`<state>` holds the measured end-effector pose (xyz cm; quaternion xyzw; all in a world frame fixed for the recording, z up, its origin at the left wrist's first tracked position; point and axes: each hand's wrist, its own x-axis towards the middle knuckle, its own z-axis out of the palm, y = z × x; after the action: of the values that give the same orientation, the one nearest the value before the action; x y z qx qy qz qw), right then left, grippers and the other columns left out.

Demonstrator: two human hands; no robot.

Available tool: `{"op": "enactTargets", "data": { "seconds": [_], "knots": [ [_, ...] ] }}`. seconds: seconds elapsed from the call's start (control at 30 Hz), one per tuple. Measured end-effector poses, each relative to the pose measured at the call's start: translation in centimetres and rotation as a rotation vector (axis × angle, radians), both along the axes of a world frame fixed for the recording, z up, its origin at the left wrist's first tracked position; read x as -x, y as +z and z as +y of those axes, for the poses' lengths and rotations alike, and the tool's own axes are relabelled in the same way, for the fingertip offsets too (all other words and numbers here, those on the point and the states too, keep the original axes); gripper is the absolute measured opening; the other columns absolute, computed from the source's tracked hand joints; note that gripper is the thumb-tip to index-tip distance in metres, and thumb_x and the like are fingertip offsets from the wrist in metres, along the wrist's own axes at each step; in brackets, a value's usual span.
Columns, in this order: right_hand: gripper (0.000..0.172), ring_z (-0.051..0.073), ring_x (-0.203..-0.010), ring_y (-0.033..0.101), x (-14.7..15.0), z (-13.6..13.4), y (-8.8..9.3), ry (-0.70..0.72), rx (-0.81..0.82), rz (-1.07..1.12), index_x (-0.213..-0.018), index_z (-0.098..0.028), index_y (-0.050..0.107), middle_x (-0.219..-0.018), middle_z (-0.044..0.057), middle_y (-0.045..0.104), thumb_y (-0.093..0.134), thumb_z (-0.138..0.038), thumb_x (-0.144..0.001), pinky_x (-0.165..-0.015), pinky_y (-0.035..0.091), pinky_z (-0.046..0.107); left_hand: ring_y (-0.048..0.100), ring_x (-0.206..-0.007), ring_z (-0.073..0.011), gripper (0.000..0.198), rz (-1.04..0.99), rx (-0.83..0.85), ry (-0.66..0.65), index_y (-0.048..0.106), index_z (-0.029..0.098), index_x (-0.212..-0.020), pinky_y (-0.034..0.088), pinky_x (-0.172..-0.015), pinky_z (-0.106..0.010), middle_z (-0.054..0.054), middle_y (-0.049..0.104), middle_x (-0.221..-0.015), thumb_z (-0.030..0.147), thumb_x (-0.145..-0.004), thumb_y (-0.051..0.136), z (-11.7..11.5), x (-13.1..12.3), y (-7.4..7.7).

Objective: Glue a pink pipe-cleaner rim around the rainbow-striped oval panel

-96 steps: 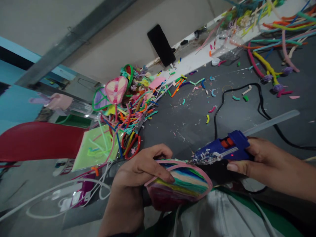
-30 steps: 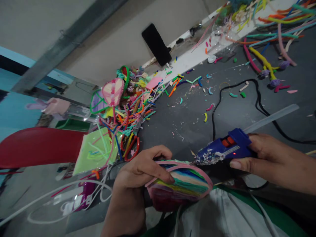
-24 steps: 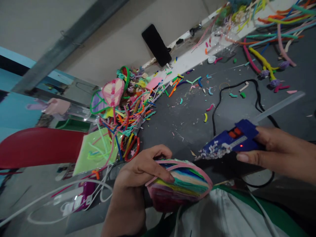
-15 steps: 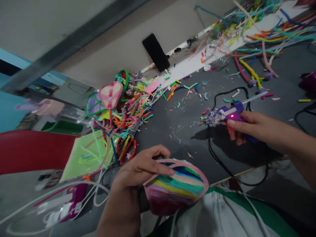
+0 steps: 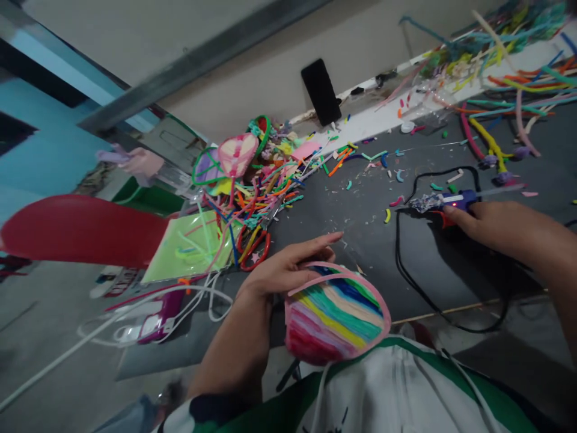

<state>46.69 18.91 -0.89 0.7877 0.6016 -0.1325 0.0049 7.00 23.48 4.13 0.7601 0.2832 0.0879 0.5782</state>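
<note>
My left hand (image 5: 293, 264) grips a rounded pouch-like piece (image 5: 338, 316) of striped fuzzy pipe cleaners with a pink edge. Its thumb lies over the near side of the rim, while the index finger stretches out past it. The piece rests near my lap, at the table's front edge. In my right hand (image 5: 482, 219) is a purple hot glue gun (image 5: 457, 198), its red light on and a clear glue stick out of its back. Wrinkled foil wraps the front, and the nozzle points left, low over the dark tabletop (image 5: 360, 222).
Pipe cleaner pieces (image 5: 265, 192) pile up at the left, beside red-handled scissors (image 5: 255, 249). A black phone (image 5: 322, 93) leans on the wall. The glue gun's black cord (image 5: 399, 258) loops across the table. Longer pipe cleaners (image 5: 532, 90) lie at the right back.
My right hand has lowered the glue gun close to the tabletop. My left index finger has straightened, and the striped piece has tilted to show more of its face. The view has shifted left.
</note>
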Motion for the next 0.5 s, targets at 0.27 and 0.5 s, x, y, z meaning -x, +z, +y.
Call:
{"op": "enactTargets", "data": {
  "seconds": [0.27,0.5],
  "knots": [
    [0.034,0.027,-0.065,0.062,5.5,-3.2,3.3,0.019,-0.301,-0.032,-0.089,-0.020,0.062,-0.074,0.011,0.067,0.043,-0.049,-0.088,-0.054,0.034,0.033,0.061,-0.104,-0.0229,0.073,-0.015,-0.024,-0.029,0.048,0.026,-0.138,0.050,-0.085,-0.028,-0.010,0.063,-0.120,0.028,-0.072,0.078,0.1,-0.4,0.1],
    [0.024,0.014,-0.061,0.056,13.6,-6.2,2.4,0.190,0.024,1.165,-0.083,-0.022,0.064,-0.067,-0.001,0.061,0.049,-0.040,-0.088,-0.053,0.041,0.024,0.064,-0.094,-0.0232,0.067,-0.079,0.113,0.052,0.052,0.020,-0.135,0.051,-0.081,-0.030,-0.011,0.067,-0.110,0.035,-0.074,0.075,-0.3,-0.2,-0.4]
  ]
}}
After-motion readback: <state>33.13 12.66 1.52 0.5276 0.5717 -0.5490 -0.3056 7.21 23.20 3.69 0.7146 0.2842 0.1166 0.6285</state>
